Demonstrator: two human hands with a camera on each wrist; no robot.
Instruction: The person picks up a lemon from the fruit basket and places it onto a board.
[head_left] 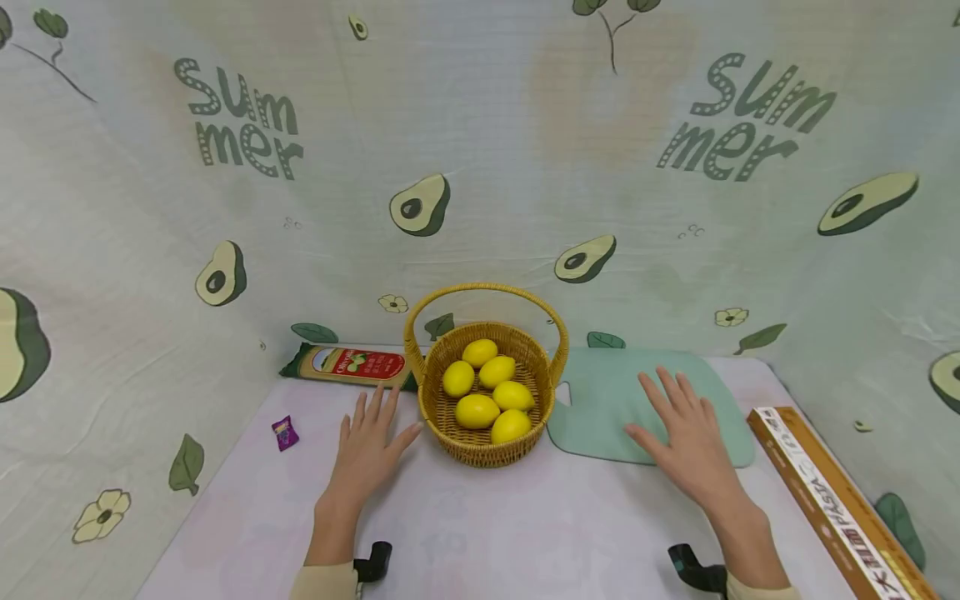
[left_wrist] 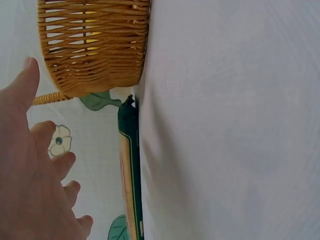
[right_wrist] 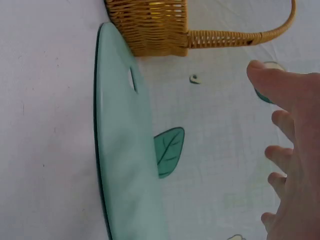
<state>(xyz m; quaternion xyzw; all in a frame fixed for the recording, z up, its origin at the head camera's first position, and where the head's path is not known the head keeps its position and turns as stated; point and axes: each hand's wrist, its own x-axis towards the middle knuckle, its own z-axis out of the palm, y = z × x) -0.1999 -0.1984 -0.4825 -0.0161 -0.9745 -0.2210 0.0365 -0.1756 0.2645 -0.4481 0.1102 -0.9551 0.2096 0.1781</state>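
A wicker basket point(head_left: 480, 456) with a tall arched handle stands at the middle of the table, several yellow lemons point(head_left: 477, 411) inside it. My left hand point(head_left: 367, 454) is spread with straight fingers just left of the basket, holding nothing. In the left wrist view its thumb points toward the basket's woven side point(left_wrist: 95, 55). My right hand point(head_left: 686, 446), fingers also spread and holding nothing, hovers over the right part of a pale green cutting board point(head_left: 600, 417). The right wrist view shows the board point(right_wrist: 125, 150) lying flat beside the basket point(right_wrist: 150, 30).
Behind my left hand lies a pasta packet point(head_left: 352, 364) with a red label. A small purple wrapped candy point(head_left: 285, 433) is at the left. Along the right edge runs a long brown pasta box point(head_left: 840, 500). A printed avocado cloth point(head_left: 495, 167) hangs behind the table.
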